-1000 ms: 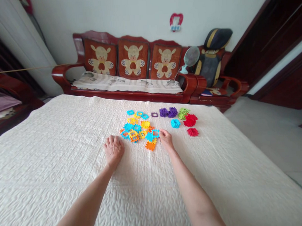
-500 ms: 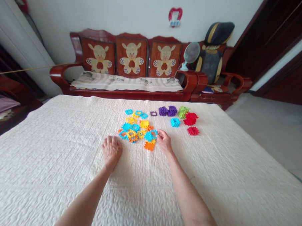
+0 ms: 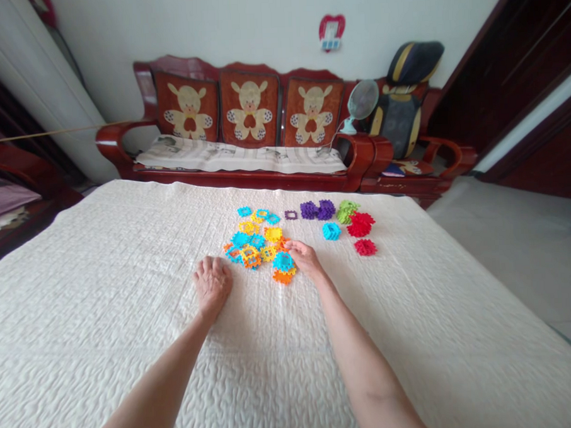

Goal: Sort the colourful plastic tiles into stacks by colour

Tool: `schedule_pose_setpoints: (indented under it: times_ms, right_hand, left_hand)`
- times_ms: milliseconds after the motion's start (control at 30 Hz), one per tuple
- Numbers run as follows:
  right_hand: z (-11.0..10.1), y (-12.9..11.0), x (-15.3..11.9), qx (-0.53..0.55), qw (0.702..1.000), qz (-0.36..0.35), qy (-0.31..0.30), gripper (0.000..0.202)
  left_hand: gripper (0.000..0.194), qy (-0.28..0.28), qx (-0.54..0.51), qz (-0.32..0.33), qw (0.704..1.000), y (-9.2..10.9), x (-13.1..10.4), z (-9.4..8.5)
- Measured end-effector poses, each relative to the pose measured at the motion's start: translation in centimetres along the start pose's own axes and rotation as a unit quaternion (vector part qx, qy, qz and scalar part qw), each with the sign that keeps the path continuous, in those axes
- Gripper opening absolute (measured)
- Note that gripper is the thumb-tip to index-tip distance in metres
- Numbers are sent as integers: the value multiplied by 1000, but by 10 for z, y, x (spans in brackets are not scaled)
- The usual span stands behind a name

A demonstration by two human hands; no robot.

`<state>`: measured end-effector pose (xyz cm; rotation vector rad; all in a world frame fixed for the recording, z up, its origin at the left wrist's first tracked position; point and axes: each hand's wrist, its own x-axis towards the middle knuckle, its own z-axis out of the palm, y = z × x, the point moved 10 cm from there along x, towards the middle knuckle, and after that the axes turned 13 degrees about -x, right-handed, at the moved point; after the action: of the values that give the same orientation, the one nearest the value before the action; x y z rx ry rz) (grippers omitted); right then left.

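My left hand [image 3: 213, 283] lies flat on the white quilted cover, fingers spread, left of a mixed pile of blue, yellow and orange square pieces [image 3: 250, 258]. At the pile's right edge, the fingertips of my right hand [image 3: 303, 257] touch an orange piece [image 3: 283, 244]; whether they grip it is too small to tell. Just below those fingers a blue piece [image 3: 283, 262] rests on yellow and orange ones. A single purple frame [image 3: 290, 215] lies behind the pile.
To the right stand purple stacks [image 3: 317, 209], a green stack [image 3: 347, 212], a blue stack [image 3: 331, 231] and red stacks [image 3: 360, 224]. Beyond the covered table [image 3: 126, 246] are a wooden sofa [image 3: 246, 178], a fan [image 3: 363, 99] and a massage chair [image 3: 397, 124].
My right hand has moved a little forward and left, from the blue piece to the orange one. The blue piece now lies flat on the small stack. My left hand stays put.
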<state>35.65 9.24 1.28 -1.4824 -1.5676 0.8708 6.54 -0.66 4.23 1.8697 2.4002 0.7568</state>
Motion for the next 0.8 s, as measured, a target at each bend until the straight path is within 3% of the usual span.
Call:
schedule_pose_setpoints:
  times_ms: [100,200,333,467,667,800]
  right_hand:
    - [-12,2,-10,-49,997,22,48,30]
    - [-19,2,-32,-164,981,49,87,42]
    - [-7,-21,-57,-281,955,28,86,58]
    - [3,-37,-63,-348,934,49,66,66]
    - [5,-37,-61,-354,931,76,49,52]
    - [-15,-24,-49,-267,957,56,103,55]
  left_hand:
    - [31,1,1,1,1000,-1,0,1]
    - [30,3,2,0,1000,-2,1,2]
    - [29,3,-2,-4,1000,-2,1,2]
    - [30,1,-6,-8,1000,-2,1,1]
    - [32,1,-5,-3,1000,-1,0,1]
    - [33,-7,-2,0,1000,-1,0,2]
